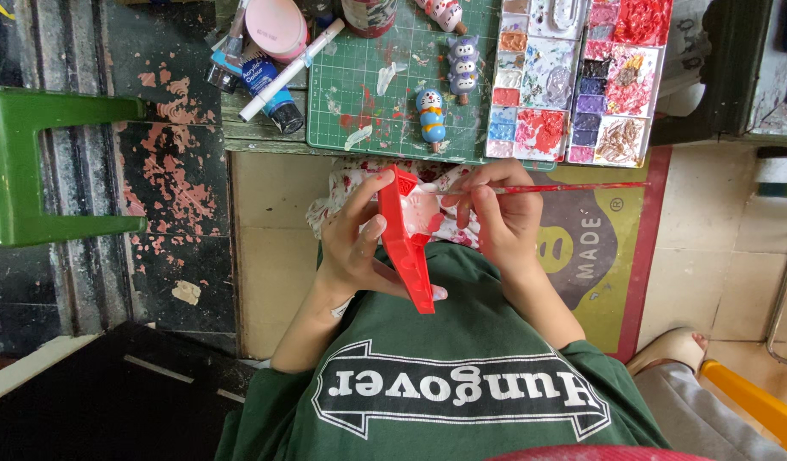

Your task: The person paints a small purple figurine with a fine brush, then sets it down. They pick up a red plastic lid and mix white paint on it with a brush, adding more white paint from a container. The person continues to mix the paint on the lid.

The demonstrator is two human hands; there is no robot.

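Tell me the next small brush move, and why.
Probably keep stroking red along the figure's pale patch. The left hand holds the figure steady, the right hand has the brush tip at that unpainted spot, and the rest looks red already. The palette is close for a reload.

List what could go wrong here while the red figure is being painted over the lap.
1. The thin red-handled paintbrush in the right hand works above a green T-shirt; drips could stain it.
2. The left hand grips the flat red-painted figure by its coloured faces; wet paint may smudge.
3. The paint-splattered cloth covers little of the lap.
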